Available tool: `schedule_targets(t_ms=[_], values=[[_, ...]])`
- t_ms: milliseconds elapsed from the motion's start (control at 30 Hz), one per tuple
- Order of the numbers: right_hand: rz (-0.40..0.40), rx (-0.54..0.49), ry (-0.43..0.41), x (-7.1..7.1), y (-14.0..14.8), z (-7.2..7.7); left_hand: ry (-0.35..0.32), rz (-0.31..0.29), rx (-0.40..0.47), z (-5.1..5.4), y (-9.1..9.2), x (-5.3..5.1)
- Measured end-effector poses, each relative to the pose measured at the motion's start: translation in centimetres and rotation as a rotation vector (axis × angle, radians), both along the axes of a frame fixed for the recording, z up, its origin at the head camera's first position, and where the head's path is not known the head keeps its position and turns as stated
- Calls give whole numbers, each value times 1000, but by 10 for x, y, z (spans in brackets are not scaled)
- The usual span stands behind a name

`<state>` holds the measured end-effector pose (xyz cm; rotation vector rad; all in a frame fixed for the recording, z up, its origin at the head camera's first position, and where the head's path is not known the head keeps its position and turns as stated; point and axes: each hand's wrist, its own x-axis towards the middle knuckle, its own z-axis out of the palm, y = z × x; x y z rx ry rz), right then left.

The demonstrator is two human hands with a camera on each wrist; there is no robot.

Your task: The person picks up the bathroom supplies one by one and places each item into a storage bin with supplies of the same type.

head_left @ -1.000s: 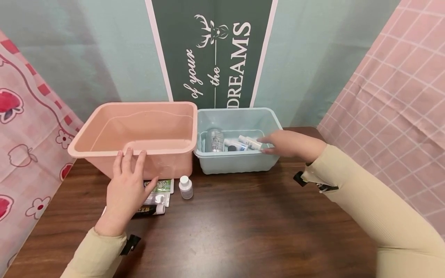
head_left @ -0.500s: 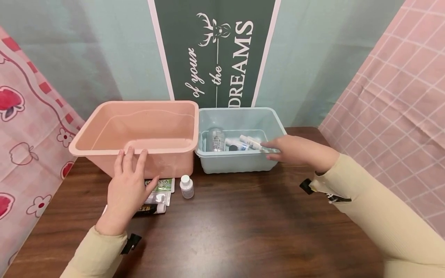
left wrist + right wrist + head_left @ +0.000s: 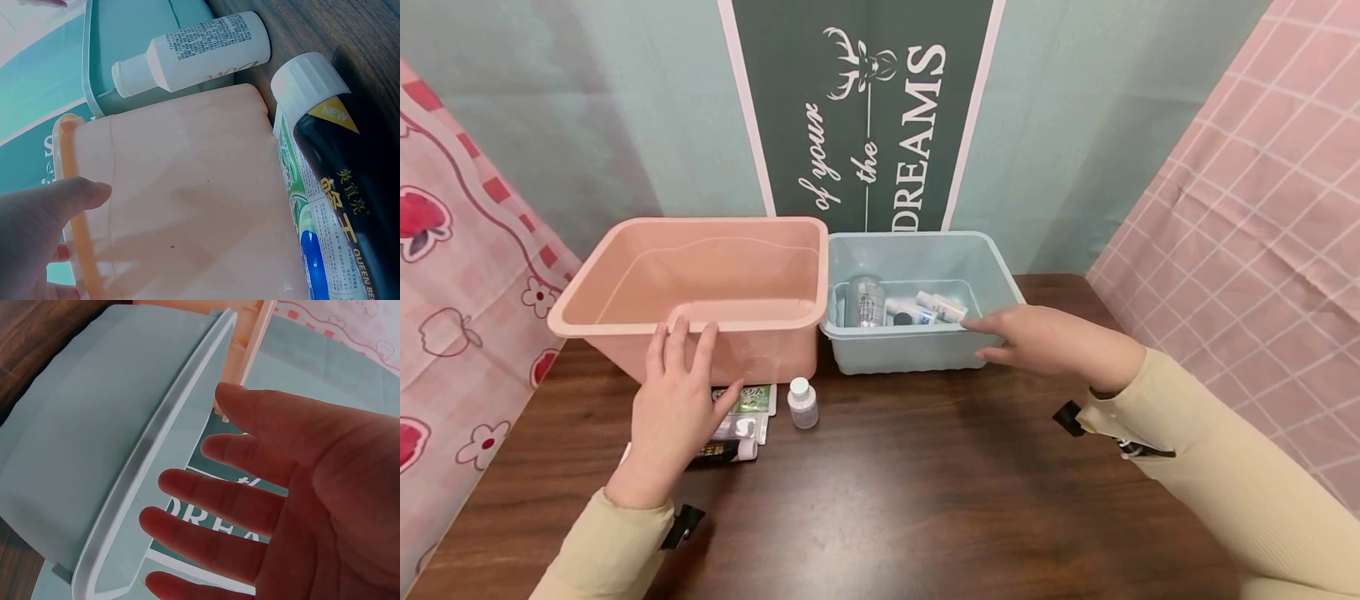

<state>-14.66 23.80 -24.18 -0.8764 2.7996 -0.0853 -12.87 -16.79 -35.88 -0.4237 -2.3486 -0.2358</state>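
Note:
My left hand (image 3: 673, 408) rests its fingertips on the front rim of the pink bin (image 3: 767, 354); in the left wrist view the thumb (image 3: 87, 194) lies against the bin's outer wall. My right hand (image 3: 1048, 342), fingers spread and holding nothing, is at the front right corner of the blue bin (image 3: 917, 354). The right wrist view has that hand (image 3: 275, 487) beside the blue rim (image 3: 153, 431). Inside the blue bin lie a clear bottle (image 3: 865, 304) and several small white tubes (image 3: 942, 307).
A white-capped bottle (image 3: 803, 406) stands before the pink bin. Left of it, a green and white packet (image 3: 756, 402) and a black tube (image 3: 718, 452) lie partly under my left hand. A patterned cloth hangs at each side and a banner (image 3: 865, 117) behind.
My right hand has drawn back from above the tubes, rightward and toward me, to the blue bin's corner. The left hand stays on the pink rim.

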Motion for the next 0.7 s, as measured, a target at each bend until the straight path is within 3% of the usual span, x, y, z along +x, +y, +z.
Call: schedule_targets(t_ms=[367, 700], values=[[71, -65, -33, 6, -1, -5, -27, 4, 5, 0, -1, 2], [115, -80, -140, 4, 1, -14, 0, -5, 15, -1, -1, -2]])
